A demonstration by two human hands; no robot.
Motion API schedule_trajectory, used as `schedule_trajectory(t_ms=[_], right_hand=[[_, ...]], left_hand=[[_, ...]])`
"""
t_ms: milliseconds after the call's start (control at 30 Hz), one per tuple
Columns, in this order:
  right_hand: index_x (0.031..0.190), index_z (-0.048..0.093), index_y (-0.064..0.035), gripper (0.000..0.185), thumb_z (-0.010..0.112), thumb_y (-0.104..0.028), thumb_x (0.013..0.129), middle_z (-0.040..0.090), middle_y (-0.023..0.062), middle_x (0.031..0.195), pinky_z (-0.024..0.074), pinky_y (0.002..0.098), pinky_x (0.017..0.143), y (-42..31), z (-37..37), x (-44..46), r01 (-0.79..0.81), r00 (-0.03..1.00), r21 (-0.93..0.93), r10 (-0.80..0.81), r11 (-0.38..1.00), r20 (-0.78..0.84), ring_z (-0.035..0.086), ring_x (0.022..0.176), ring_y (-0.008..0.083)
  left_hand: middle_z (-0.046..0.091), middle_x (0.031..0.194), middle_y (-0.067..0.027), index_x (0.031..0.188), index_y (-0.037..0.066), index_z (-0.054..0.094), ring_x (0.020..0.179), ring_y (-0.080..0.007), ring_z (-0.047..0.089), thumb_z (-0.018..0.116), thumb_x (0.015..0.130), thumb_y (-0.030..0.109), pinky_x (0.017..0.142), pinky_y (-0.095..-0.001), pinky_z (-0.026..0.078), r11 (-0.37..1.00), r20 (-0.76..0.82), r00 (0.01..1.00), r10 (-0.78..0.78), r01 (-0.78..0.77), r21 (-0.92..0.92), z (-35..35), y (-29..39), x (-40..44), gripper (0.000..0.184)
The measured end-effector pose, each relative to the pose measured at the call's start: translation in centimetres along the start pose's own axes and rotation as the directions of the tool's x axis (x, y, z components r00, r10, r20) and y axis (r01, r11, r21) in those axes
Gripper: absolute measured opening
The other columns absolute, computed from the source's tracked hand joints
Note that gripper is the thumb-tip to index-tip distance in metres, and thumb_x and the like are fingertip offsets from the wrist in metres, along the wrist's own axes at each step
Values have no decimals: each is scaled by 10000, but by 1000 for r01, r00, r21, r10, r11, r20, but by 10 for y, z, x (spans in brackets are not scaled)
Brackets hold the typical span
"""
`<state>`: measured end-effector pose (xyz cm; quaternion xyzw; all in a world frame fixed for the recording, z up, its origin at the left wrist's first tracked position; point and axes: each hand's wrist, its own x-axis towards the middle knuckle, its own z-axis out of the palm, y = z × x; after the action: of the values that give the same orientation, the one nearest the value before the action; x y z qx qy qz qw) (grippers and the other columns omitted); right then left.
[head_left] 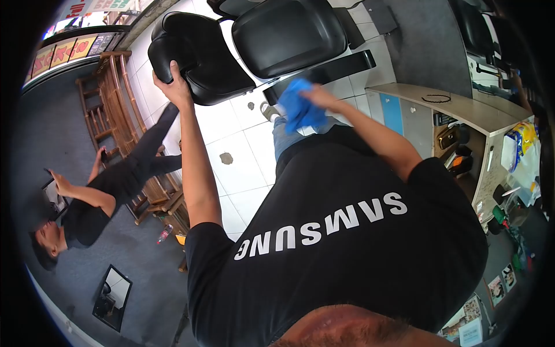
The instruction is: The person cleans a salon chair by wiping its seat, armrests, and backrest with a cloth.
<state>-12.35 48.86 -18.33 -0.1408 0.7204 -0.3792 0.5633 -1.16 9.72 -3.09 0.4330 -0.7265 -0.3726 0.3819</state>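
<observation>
Chair (pixel 215 66) had left grip (pixel 176 91) clamped on its padded edge; right grip (pixel 321 98) clenched a blurred blue cloth (pixel 299 110).

Left grip (pixel 174 90) touches chair (pixel 205 66); right grip (pixel 321 97) apparently holds cloth (pixel 299 110).

Bright light enters far left of the black seat (pixel 289 37), whose padding shines softly; white tiles (pixel 248 151) around it look bright. Nearer me than the seat, motion blurs my right hand (pixel 322 97) and blue cloth (pixel 302 109). To its left, distortion bends the bamboo bench (pixel 110 87); corners go black.
</observation>
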Motion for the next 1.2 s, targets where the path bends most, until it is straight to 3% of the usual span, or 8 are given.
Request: schedule_trajectory(t_ms=[133,367,567,767,967,1000,1067,1200], right_hand=[[1042,745,-6,664,565,-641,967,759,168,961,548,430,850,17,-155,-14,368,634,154,-126,917,-763,730,937,298],[1088,772,-76,460,505,-414,925,755,205,1078,470,514,943,3,-131,49,-254,891,-858,-238,446,-387,715,1033,385],[1202,721,-92,409,621,-309,869,695,134,1296,415,469,1076,-30,23,63,121,882,-864,-451,489,-132,635,1221,311],[1423,574,-183,676,688,-53,769,473,-39,1574,254,498,1241,36,-72,-4,549,683,-793,-690,266,241,363,1499,205],[1363,620,-196,599,695,-50,788,574,-35,1472,338,465,1170,86,-136,-81,209,693,-882,-701,422,-170,447,1434,237],[1355,626,-195,581,695,-55,796,597,-23,1442,352,466,1150,93,-130,-87,186,659,-846,-702,500,-270,469,1413,247],[1334,641,-184,534,694,-71,816,633,12,1384,375,467,1112,103,-124,-95,142,585,-765,-677,628,-447,508,1372,262],[1268,679,-135,397,686,-141,871,670,115,1288,415,473,1056,117,-94,-91,132,475,-589,-573,797,-668,580,1274,301]], left_hand=[[592,1306,-243,1445,-62,419,1159,-315,612,762,894,504,1067,-375,430,1000,-15,1000,12,-12,26,1,3,-2,860],[628,1283,-220,1404,-78,468,1128,-290,632,783,885,490,1049,-378,451,999,-53,999,10,-8,44,-2,6,-5,831],[642,1261,-199,1414,-67,464,1103,-271,633,798,879,471,1024,-358,462,999,-33,999,32,-32,-4,-1,-8,2,829],[633,1285,-225,1424,-88,443,1126,-279,640,823,858,451,1036,-353,465,999,-36,999,25,-27,-38,1,-1,2,869],[561,1345,-211,1436,-60,460,1219,-305,545,785,886,449,1061,-422,410,721,-221,851,476,-234,653,0,16,-11,817],[547,1332,-183,1433,-39,480,1213,-317,509,709,957,391,1060,-466,380,785,-144,805,576,-494,374,8,63,-40,682],[602,1331,-171,1396,-23,532,1235,-317,573,496,1082,263,1057,-442,426,880,349,869,351,-178,-440,7,168,-120,426],[613,1328,-160,1380,18,565,1257,-320,565,506,1071,298,1065,-480,401,908,893,-169,418,120,-402,12,187,-229,421]])
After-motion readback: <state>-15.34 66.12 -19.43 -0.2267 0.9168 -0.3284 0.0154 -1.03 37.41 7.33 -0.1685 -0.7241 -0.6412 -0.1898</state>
